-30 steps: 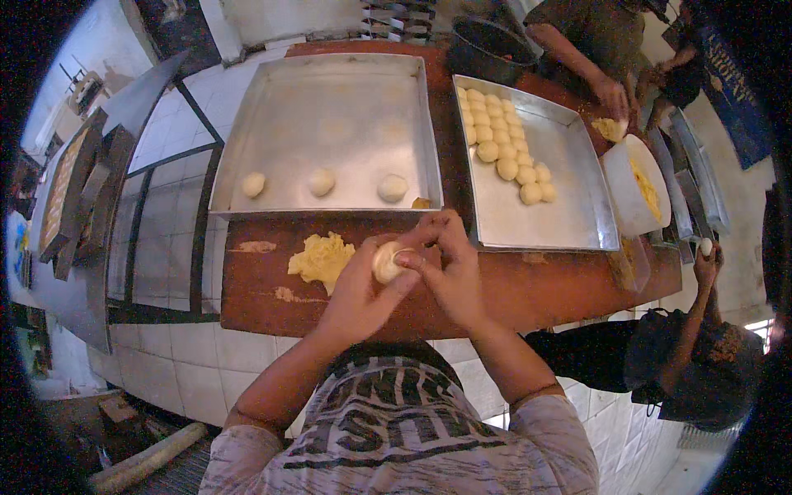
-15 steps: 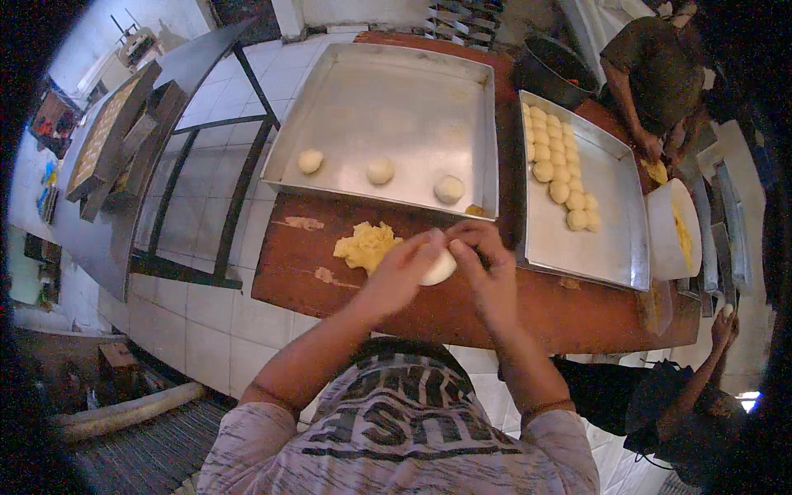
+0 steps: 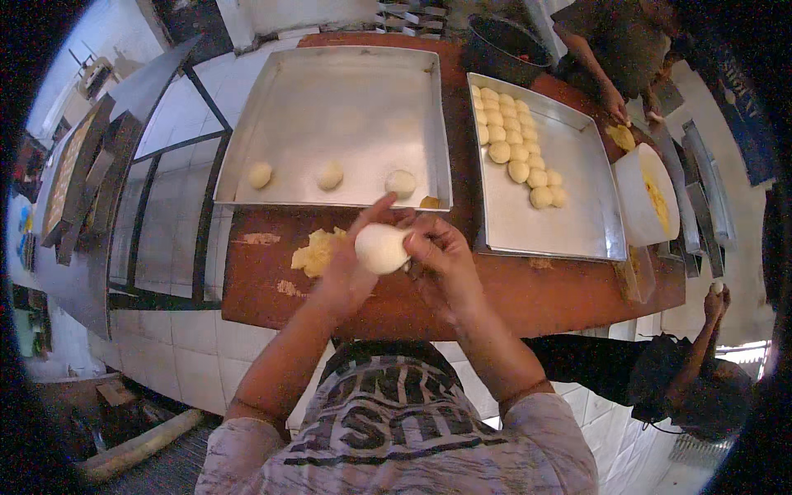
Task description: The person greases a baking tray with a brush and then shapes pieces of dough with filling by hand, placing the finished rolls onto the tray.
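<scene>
A smooth, pale dough ball sits between my two hands, above the near part of the brown table. My left hand cups it from the left, with a finger stretched forward and some blur. My right hand grips its right side with bent fingers. Beside my left hand lies a ragged lump of yellow filling, partly covered by that hand. Just beyond, a large metal tray holds three separate dough balls along its near side, one close past my fingertips.
A second metal tray to the right bears several packed rows of dough balls. Next to it stands a white tub with yellow filling. A black bucket is behind. Two co-workers handle dough at the right.
My hands have opened around the dough ball, which now shows larger and rounder. The left hand's fingers have spread. The whole view has shifted, so the trays appear further left.
</scene>
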The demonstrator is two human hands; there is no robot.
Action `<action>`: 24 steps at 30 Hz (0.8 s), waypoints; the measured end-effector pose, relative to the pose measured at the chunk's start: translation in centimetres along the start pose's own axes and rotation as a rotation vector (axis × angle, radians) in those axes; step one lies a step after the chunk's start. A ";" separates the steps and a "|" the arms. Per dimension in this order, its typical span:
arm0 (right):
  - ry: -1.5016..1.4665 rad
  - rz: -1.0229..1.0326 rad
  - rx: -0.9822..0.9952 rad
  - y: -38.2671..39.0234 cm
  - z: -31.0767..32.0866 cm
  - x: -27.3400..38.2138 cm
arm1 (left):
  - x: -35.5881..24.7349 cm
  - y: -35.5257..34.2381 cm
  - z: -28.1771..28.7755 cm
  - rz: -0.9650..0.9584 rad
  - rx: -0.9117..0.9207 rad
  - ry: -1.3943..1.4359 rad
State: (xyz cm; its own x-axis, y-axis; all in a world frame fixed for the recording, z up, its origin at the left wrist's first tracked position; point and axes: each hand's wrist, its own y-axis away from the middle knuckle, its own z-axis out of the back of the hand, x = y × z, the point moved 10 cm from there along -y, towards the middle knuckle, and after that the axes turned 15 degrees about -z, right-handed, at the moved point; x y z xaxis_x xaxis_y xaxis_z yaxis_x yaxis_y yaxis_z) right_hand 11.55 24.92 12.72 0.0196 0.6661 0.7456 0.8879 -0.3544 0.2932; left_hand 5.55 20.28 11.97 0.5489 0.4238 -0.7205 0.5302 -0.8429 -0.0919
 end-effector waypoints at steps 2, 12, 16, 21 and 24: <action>-0.263 -0.069 0.035 -1.1 0.4 -1.5 | -0.8 -0.1 0.1 -0.152 0.014 -0.194; 1.407 0.781 -0.312 1.4 -4.4 4.4 | -2.6 -1.6 6.1 -0.377 -0.225 -1.005; 1.339 0.887 -0.104 -0.6 -6.0 6.0 | -4.0 -4.3 2.7 -0.598 0.094 -1.183; 0.918 0.961 -0.545 -8.7 1.4 12.1 | -8.5 -8.9 4.6 -0.670 0.017 -1.370; 1.379 0.515 -0.796 -17.3 4.6 10.9 | -7.8 -10.9 7.3 -0.502 0.077 -1.628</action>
State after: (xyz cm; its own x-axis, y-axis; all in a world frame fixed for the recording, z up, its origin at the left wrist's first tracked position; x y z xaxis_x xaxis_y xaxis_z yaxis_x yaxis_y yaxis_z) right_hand -1.50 41.35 12.99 -0.5602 -0.5010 0.6597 0.4700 -0.8480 -0.2449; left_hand -9.27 23.74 13.59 -0.8543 -0.0776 -0.5140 0.3756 -0.7756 -0.5073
